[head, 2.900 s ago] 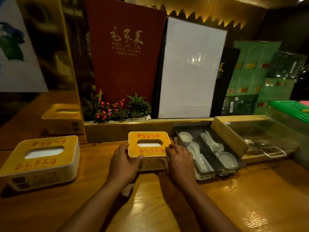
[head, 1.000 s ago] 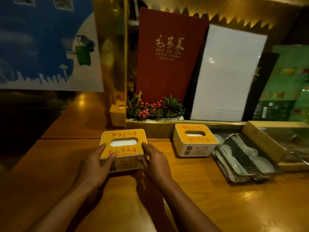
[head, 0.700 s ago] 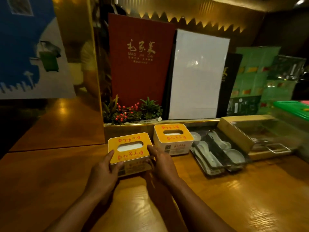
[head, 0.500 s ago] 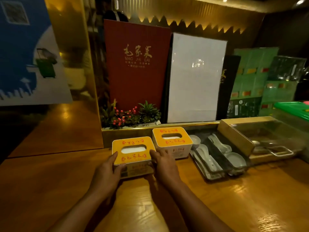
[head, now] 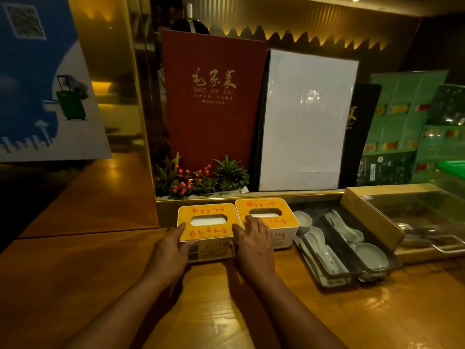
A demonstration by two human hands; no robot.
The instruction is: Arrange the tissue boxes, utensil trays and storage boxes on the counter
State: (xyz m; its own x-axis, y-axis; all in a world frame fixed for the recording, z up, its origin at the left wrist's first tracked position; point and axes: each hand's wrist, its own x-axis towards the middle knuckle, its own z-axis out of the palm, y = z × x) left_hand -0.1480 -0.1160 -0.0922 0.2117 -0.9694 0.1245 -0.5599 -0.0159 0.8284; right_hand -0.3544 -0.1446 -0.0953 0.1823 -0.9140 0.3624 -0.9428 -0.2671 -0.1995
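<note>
A wooden counter [head: 352, 318] is filling the lower half of the frame, with bare surface lying open across the lower left and lower right. Along its far edge a gold ledge [head: 289, 195] is running across the middle of the frame. Two tissue boxes are sitting side by side against that ledge at frame centre: the left tissue box [head: 207, 231] and the right tissue box [head: 273, 217], their sides touching or nearly so. Both are showing yellow tops with red characters too small to read.

The left hand [head: 171, 250] is pressing on the left box's left side, thumb lying on the lid. The right hand [head: 254, 245] is pressing on its right side, fingertips reaching over onto the lid of the right box. Together the hands are clamping the left box between them.

Just right of the boxes a clear utensil tray [head: 344, 253] is holding white spoons and small dishes, angled toward the lower right. Beyond it, at the right edge, a storage box [head: 377, 217] with a clear lid is sitting.

Behind the ledge a red menu [head: 214, 96] is standing upright, reading "MAO JIA CAI" under gold characters, beside a white board [head: 307, 122]. Small plants with red berries [head: 198, 180] are standing at the menu's foot.
</note>
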